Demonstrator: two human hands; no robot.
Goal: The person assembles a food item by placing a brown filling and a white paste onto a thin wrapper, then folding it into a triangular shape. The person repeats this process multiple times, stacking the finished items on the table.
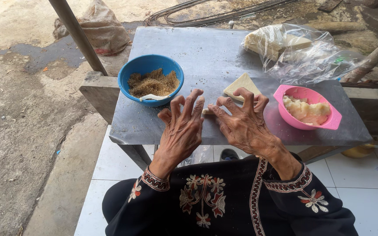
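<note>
Outdoors, grey metal table (184, 48) over tiles (364, 175)

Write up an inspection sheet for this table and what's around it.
Surface: grey metal table, crumbs scattered near the middle.
Job's things: small pale dough piece between the fingertips of both hands; folded triangular pastry just beyond it.
Clutter: blue bowl of brown crumbly filling with a white spoon; pink bowl of pale mash; clear plastic bag of wrappers.
Hands: left hand and right hand, fingers curled, pinching the dough piece.
Cables: bundle of dark wires on the ground behind the table.
Surroundings: sack, slanted pole, dirt ground, white floor tiles.
</note>
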